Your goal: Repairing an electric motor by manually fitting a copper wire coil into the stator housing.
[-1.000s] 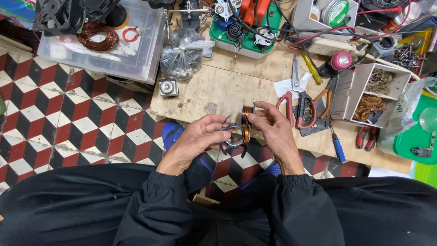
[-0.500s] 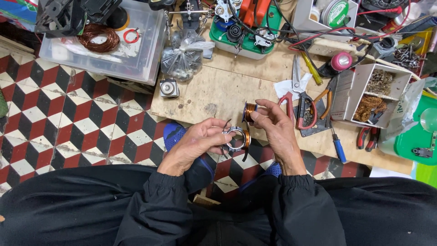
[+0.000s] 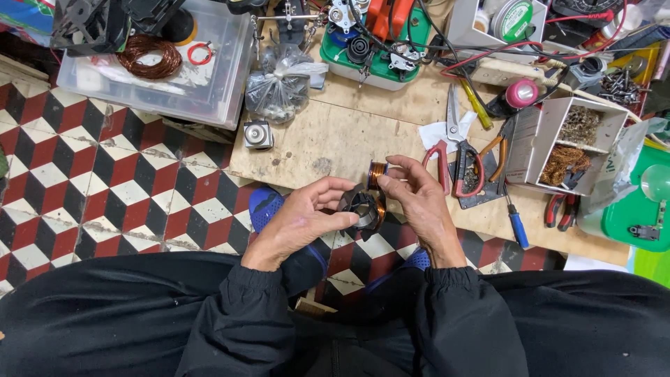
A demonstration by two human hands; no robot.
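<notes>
Both my hands are on one dark motor coil (image 3: 363, 208) wound with copper wire, just above the worktop (image 3: 335, 139) edge. My left hand (image 3: 300, 223) clamps it; my right hand (image 3: 419, 202) pinches its top beside one small copper spool (image 3: 377, 172). Two scissors (image 3: 457, 150) lie nearby.

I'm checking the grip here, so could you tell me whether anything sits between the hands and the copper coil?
Nothing visible does. The left hand and right hand both touch the coil directly, above the floor.
</notes>
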